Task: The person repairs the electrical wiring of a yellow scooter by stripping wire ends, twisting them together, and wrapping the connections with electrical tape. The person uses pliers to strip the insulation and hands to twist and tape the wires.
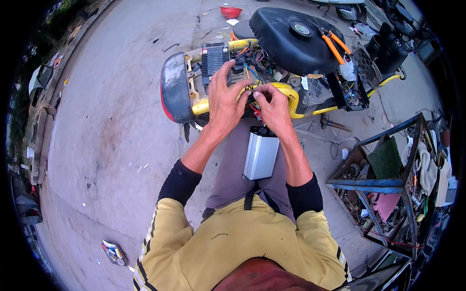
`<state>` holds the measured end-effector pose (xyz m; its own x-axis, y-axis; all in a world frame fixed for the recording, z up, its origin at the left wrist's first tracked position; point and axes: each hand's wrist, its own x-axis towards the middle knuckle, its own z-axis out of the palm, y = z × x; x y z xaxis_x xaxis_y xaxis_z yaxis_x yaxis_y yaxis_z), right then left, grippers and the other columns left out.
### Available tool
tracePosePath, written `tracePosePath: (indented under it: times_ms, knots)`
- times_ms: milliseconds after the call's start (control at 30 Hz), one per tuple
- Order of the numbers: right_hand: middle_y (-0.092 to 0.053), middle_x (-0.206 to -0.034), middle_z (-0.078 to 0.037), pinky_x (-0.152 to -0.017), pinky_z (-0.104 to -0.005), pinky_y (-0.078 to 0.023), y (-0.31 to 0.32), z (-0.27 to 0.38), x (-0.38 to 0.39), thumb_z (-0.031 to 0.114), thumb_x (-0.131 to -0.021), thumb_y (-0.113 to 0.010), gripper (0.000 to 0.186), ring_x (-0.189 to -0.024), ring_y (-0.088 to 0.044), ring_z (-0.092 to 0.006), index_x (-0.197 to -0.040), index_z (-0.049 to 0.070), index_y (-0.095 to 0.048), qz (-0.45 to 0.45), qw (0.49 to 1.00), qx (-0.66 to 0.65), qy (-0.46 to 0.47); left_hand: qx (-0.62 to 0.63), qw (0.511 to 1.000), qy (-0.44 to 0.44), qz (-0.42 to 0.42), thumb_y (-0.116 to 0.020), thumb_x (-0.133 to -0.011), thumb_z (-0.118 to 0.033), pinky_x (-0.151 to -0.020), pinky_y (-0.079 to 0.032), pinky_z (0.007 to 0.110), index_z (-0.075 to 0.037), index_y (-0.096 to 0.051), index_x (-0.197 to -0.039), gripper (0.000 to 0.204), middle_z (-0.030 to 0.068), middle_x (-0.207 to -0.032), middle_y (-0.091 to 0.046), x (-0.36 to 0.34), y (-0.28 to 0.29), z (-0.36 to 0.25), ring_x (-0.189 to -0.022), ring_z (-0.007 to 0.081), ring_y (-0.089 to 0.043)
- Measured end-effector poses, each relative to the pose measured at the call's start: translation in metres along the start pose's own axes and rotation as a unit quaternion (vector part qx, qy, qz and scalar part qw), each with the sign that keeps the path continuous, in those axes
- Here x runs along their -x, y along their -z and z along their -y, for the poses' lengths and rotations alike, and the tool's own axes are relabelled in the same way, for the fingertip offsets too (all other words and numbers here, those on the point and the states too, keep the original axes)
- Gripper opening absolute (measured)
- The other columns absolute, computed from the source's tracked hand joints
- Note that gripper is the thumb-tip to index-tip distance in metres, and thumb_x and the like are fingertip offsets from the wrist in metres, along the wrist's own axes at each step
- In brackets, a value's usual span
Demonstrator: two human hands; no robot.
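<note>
My left hand [224, 102] and my right hand [274, 107] meet over a yellow-framed scooter [293, 101] with its wiring exposed. Both pinch thin wires [250, 89] between thumb and fingertips; one finger of the left hand sticks up. Whether they grip the same wire or two ends is too small to tell. A silver finned metal box [261, 156] rests on my lap, its red and other coloured leads [256, 110] running up beneath my hands. Just beyond the left hand, a black finned box [215, 59] sits in the frame beside a tangle of wires [252, 60].
The black scooter seat [274, 41] lies across the frame, with orange-handled pliers [334, 46] on it. A hammer [336, 124] lies on the ground to the right. Nearer, a metal-framed bin [366, 185] holds scrap. A red bowl [230, 12] stands far off; a small tray [114, 253] lies near left.
</note>
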<state>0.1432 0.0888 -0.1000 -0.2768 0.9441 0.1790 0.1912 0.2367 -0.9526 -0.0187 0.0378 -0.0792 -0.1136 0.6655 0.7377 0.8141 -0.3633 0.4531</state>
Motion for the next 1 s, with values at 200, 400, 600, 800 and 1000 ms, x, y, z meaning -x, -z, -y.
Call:
tracePosePath:
  times_ms: [200,400,600,800,1000]
  knots:
    - [-0.078,-0.092,-0.013,-0.081,-0.0377,-0.058,-0.001,0.004,0.001,0.017,-0.103,-0.073,0.021,-0.084,-0.074,-0.0219,-0.113,-0.002,-0.076,-0.019,1.0,-0.007,0.002,-0.085,0.989,-0.122,0.009,-0.088,-0.081,-0.004,-0.11,-0.046,0.052,-0.007,-0.075,-0.102,0.025,0.0175,-0.153,-0.058,-0.002,0.012,0.002,-0.137,0.0402,-0.057]
    - [-0.073,-0.108,-0.012,-0.086,-0.0406,-0.058,-0.002,0.016,0.014,0.008,-0.101,-0.072,0.013,-0.094,-0.074,-0.0278,-0.111,0.0,-0.075,-0.035,0.993,0.005,0.115,-0.083,0.993,-0.084,0.006,-0.088,-0.082,-0.004,-0.105,-0.047,0.051,-0.005,-0.07,-0.102,0.028,0.0169,-0.143,-0.061,0.029,0.009,0.005,-0.129,0.0389,-0.061]
    - [-0.068,-0.112,-0.014,-0.09,-0.0449,-0.056,0.001,0.01,0.01,0.006,-0.1,-0.072,0.01,-0.102,-0.071,-0.036,-0.109,0.002,-0.074,0.035,0.983,0.078,0.164,-0.074,0.995,-0.052,0.04,-0.083,-0.087,-0.001,-0.108,-0.045,0.051,-0.004,-0.068,-0.107,0.025,0.0192,-0.142,-0.059,0.026,0.014,0.005,-0.131,0.0393,-0.058]
    - [-0.067,-0.111,-0.015,-0.088,-0.0471,-0.055,-0.004,0.008,0.008,0.01,-0.103,-0.07,0.011,-0.101,-0.071,-0.039,-0.11,0.002,-0.071,0.031,0.989,0.085,0.12,0.04,0.996,0.012,0.083,-0.077,-0.095,-0.003,-0.117,-0.042,0.051,-0.002,-0.064,-0.11,0.02,0.0231,-0.147,-0.052,0.023,0.015,0.011,-0.137,0.0418,-0.053]
    - [-0.067,-0.111,-0.016,-0.086,-0.0487,-0.055,-0.007,0.008,0.014,0.013,-0.102,-0.072,0.015,-0.102,-0.071,-0.039,-0.113,0.002,-0.069,0.024,0.983,0.115,0.142,0.125,0.986,0.063,0.093,-0.072,-0.102,-0.006,-0.121,-0.039,0.047,-0.001,-0.064,-0.109,0.012,0.0219,-0.149,-0.049,0.029,0.011,0.021,-0.139,0.0365,-0.051]
